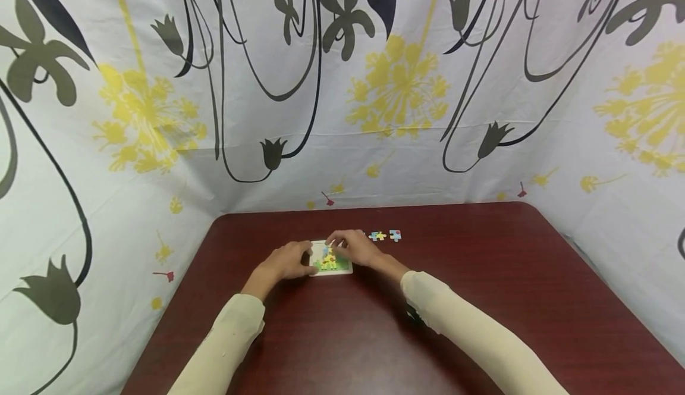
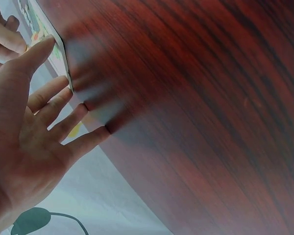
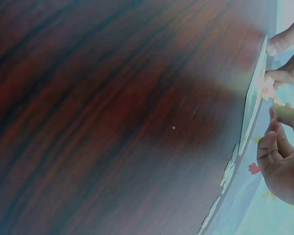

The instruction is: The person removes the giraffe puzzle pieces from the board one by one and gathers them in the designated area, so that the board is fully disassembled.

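A small jigsaw board (image 1: pixel 336 273) with a pale frame and a giraffe picture on green lies on the dark table. At its left side, my left hand (image 1: pixel 289 260) touches the frame with thumb and fingertips. In the left wrist view those fingers (image 2: pixel 68 129) are spread and fairly straight. Above the board's upper right part, my right hand (image 1: pixel 357 247) pinches a small puzzle piece (image 3: pixel 269 100) between thumb and fingertips. The fingers partly hide that piece and the top of the picture.
Right of the board lie loose puzzle pieces, a yellow and blue one (image 1: pixel 378 236) and a blue one with red (image 1: pixel 395 235). Another is partly hidden behind my right hand. A patterned cloth (image 1: pixel 332 115) hangs behind the reddish-brown table (image 1: pixel 455 252).
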{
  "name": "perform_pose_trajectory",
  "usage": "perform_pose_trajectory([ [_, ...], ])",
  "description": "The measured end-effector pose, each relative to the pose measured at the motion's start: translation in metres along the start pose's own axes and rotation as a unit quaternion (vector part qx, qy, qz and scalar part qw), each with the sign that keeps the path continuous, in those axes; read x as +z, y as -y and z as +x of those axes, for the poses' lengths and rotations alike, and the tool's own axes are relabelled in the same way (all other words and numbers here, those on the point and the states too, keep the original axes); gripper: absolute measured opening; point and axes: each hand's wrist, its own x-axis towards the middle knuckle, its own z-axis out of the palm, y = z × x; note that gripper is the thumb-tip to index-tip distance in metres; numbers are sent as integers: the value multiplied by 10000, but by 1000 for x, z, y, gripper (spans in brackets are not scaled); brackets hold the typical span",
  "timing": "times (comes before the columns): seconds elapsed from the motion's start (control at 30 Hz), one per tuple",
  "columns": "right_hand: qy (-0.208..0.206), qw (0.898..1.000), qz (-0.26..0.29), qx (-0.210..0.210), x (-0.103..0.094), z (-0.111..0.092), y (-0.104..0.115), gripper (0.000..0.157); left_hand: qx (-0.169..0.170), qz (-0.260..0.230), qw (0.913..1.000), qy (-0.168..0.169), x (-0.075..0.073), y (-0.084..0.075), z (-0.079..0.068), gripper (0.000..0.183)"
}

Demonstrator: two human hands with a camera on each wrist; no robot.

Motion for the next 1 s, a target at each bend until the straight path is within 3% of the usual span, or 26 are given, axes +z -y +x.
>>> perform_pose_trajectory([
  [0.2, -74, 9997, 241, 45, -8, -1, 0, 19, 11, -3, 10000, -4, 1, 0, 1, 62],
  [0.43, -93, 9989, 437, 167, -33, -10, -2, 20, -1, 0, 10000, -22, 0, 1, 0, 60],
  [1.0, -85, 9980, -122, 617, -77, -48, -40, 19, 216, -70, 9997, 118, -3, 2, -1, 53],
])
